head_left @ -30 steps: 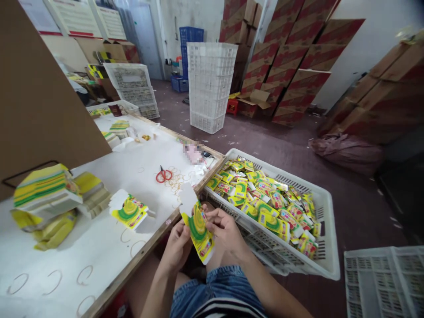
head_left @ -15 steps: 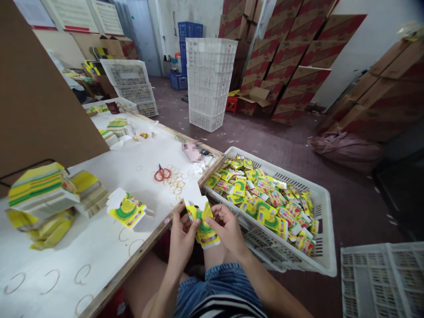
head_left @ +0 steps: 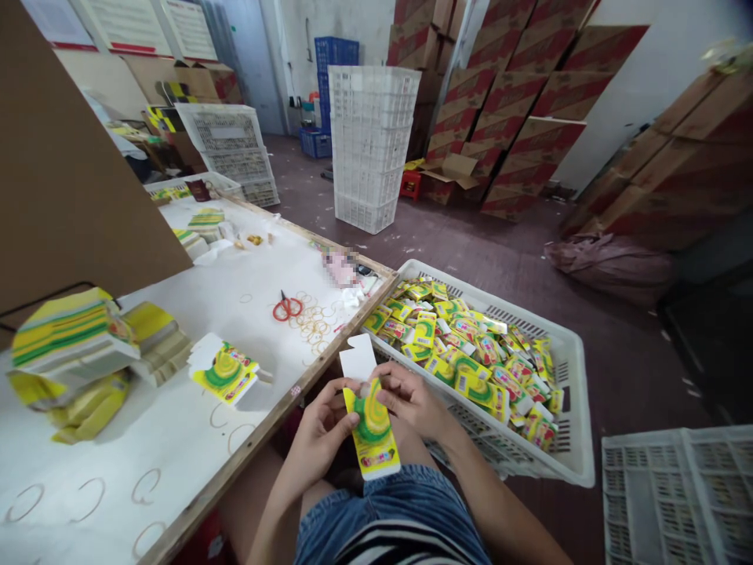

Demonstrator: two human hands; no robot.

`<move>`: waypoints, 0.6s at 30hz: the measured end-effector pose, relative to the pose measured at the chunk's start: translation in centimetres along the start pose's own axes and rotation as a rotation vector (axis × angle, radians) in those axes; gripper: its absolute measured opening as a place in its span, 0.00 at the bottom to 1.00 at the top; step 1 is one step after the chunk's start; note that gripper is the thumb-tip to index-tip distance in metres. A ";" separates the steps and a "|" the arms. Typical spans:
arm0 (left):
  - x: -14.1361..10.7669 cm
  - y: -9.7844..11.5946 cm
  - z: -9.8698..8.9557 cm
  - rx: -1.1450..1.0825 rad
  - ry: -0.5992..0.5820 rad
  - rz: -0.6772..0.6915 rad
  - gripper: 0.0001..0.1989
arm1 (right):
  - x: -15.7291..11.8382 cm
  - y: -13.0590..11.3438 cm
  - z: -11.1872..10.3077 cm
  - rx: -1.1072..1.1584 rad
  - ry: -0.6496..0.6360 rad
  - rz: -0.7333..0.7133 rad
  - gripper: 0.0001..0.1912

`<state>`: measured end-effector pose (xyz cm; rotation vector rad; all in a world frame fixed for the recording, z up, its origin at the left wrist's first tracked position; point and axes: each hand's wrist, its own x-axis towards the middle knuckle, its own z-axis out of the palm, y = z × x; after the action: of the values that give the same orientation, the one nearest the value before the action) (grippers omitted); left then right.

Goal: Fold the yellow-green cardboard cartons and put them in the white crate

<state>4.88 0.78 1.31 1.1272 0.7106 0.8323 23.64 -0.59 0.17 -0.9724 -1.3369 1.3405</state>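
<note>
Between my two hands, above my lap, is a yellow and green printed carton (head_left: 372,428) with a white flap sticking up at its far end. My left hand (head_left: 326,424) grips its left edge, thumb on the printed face. My right hand (head_left: 412,399) pinches the upper right edge near the flap; some of its fingertips are hidden behind the card. On the table to the left lies a small stack of flat cartons (head_left: 227,373) of the same print. A white plastic basket (head_left: 580,424) at my right is heaped with small folded cartons (head_left: 464,345).
The white table (head_left: 170,439) has a wooden edge. On it are red-handled scissors (head_left: 288,307), loose rubber bands (head_left: 314,322) and bundled carton blanks (head_left: 70,337). A brown cardboard panel (head_left: 76,173) rises at left. Stacked white crates (head_left: 373,149) and brown boxes (head_left: 518,141) stand behind.
Both hands have brought the carton slightly nearer to me and right. Its printed face now shows more fully, and my right thumb has shifted up toward the flap end.
</note>
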 end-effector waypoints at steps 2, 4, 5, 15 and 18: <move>0.0 -0.4 0.1 -0.031 -0.015 0.006 0.14 | 0.1 -0.2 -0.1 -0.100 0.024 -0.030 0.13; 0.2 -0.8 0.2 -0.065 -0.005 0.008 0.21 | 0.4 -0.2 -0.1 -0.181 0.088 -0.070 0.14; 0.2 -1.0 0.2 -0.073 0.004 0.007 0.26 | 0.5 -0.1 0.0 -0.180 0.123 -0.084 0.13; 0.8 -2.0 -0.4 0.208 0.154 0.075 0.21 | 0.6 0.2 -0.9 -0.253 0.160 -0.087 0.14; 0.8 -2.3 -0.1 0.230 0.145 0.082 0.21 | 0.6 -0.1 -0.6 -0.296 0.114 0.058 0.16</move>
<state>5.71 1.02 -0.99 1.3180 0.9032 0.9254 24.09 0.12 0.28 -1.2765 -1.4539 1.1296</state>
